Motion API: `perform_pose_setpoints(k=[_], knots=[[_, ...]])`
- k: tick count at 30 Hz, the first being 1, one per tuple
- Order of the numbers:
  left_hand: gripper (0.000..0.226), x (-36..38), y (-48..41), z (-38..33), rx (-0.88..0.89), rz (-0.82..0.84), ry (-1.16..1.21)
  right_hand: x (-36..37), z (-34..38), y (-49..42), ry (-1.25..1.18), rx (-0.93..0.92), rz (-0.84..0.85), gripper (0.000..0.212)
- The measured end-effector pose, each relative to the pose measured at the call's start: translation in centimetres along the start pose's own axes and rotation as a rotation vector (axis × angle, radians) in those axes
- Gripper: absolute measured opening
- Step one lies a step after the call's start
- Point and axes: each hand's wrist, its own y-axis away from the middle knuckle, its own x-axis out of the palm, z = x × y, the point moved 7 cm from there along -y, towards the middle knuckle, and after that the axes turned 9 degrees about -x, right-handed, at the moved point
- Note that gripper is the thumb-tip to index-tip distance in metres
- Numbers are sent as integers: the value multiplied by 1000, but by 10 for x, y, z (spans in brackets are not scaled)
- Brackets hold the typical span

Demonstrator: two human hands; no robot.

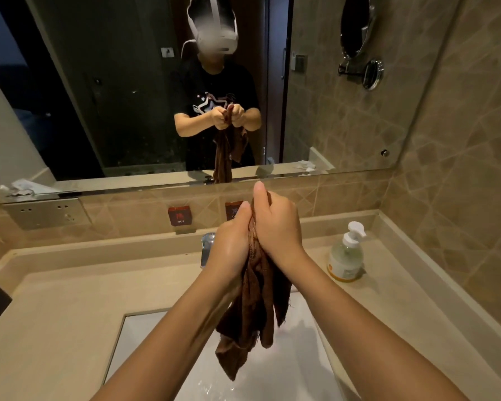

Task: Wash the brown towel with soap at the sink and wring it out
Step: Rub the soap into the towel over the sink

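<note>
Both fists clenched on brown towel (pixel 252 308) – left hand (pixel 232 247), right hand (pixel 275 227) – bunched top held above sink (pixel 295 357), tail dripping. Risk: wet grip slips mid-twist; drift sideways, water hits tabletop (pixel 70 299)

Both hands — left hand (pixel 232 250), right hand (pixel 278 227) — clench the bunched brown terry towel (pixel 252 314); below the fingers its wet tail hangs over the white rectangular sink (pixel 295 371).

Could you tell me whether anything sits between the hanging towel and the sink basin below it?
Nothing visible does. Both the left hand and right hand grip the brown towel at its top, and its loose end hangs freely over the white sink. The soap bottle stands aside on the counter.
</note>
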Motion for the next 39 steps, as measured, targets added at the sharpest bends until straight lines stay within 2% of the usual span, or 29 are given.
perform_pose_setpoints(k=[5, 9, 13, 14, 17, 18, 22, 23, 27, 32, 36, 39], knots=[[41, -12, -4, -6, 51, -90, -40, 12, 23, 30, 63, -183, 60, 46], [41, -5, -2, -2, 18, -42, -56, 6, -3, 4, -12, 11, -26, 50], [39, -13, -8, -3, 2, -64, 45, 16, 27, 32, 85, -204, 28, 42], [39, -12, -7, 0, -12, -56, 70, 16, 24, 29, 79, -190, 22, 42], [39, -4, -3, 3, -13, -13, 16, 9, -4, 0, 4, 7, -38, 48], [39, -5, -5, 2, 2, -19, -5, 8, -6, -1, -5, 6, -47, 48], [41, -19, -11, -9, 8, -88, -3, 22, 25, 29, 70, -247, 27, 46], [40, -17, -10, -10, 7, -77, 8, 23, 24, 27, 75, -242, 28, 46], [42, -5, -9, -6, -19, -47, -63, 12, -11, -5, 33, 5, -74, 49], [37, -16, -16, 2, -52, -77, 49, 29, 7, 27, 91, -156, 3, 45], [33, -2, -11, 7, -16, -29, -31, 16, -27, -1, -3, 87, -65, 50], [34, -8, -16, 3, -20, -48, -15, 24, -14, 16, 55, -21, -28, 50]])
